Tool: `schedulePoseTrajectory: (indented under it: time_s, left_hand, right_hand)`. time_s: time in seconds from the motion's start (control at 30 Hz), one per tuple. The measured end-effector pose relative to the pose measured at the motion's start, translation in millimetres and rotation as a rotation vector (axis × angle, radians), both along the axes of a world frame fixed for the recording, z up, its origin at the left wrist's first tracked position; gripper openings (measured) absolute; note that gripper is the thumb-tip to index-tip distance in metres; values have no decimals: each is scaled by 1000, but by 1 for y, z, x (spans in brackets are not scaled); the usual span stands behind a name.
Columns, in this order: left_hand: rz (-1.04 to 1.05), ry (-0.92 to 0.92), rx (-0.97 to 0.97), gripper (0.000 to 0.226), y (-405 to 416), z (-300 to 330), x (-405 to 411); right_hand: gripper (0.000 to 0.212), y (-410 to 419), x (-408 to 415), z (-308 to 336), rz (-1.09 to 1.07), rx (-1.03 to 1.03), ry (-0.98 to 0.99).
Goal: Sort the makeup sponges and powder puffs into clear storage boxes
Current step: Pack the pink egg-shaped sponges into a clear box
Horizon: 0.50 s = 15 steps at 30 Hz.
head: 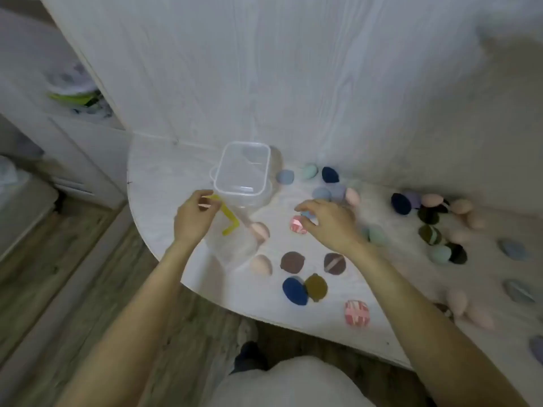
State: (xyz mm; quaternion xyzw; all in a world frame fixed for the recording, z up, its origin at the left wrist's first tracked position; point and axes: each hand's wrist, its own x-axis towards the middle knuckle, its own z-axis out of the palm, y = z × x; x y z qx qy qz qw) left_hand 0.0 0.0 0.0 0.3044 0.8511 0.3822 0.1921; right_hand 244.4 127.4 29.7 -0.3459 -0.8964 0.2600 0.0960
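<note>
A clear storage box (242,168) with a yellow handle (226,215) is tilted on the white table (164,177), its open rim facing me. My left hand (192,218) grips the yellow handle at the box's left side. My right hand (327,223) hovers right of the box and pinches a small light blue sponge (307,214) just above a pink marbled sponge (297,225). A pink egg-shaped sponge (260,230) shows beside and through the box wall. Several sponges and round puffs lie scattered over the table.
Near the front edge lie a brown puff (292,262), a navy sponge (294,290), an olive puff (316,286) and another marbled sponge (356,312). A dense cluster (435,221) fills the right side. A wood-grain panel (264,69) stands behind. Cluttered shelves (79,95) are at the left.
</note>
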Motion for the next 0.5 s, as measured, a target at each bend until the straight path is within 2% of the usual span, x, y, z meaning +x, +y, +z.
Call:
schedulePoseTrajectory:
  time_s: [0.07,0.17,0.33,0.43,0.5]
  left_hand:
    - [123,-139,58,41,3,-6,-21]
    - [140,-329,85,50,10,-16,-40]
    - [37,-477,89,43,35,-19,-53]
    - [-18,-522,123,28,46,-24,-53]
    - [-46,-507,155,18,51,-27,-52]
  right_hand:
    - [31,3,-30,-6,-62,-111,53]
    - [38,8,-75,-16,-136,-215,135]
    - [45,29,-132,-22,-381,-518,311]
    - [54,43,-147,-37,-539,-715,330]
    - [49,47,-149,-42,-600,-794,370]
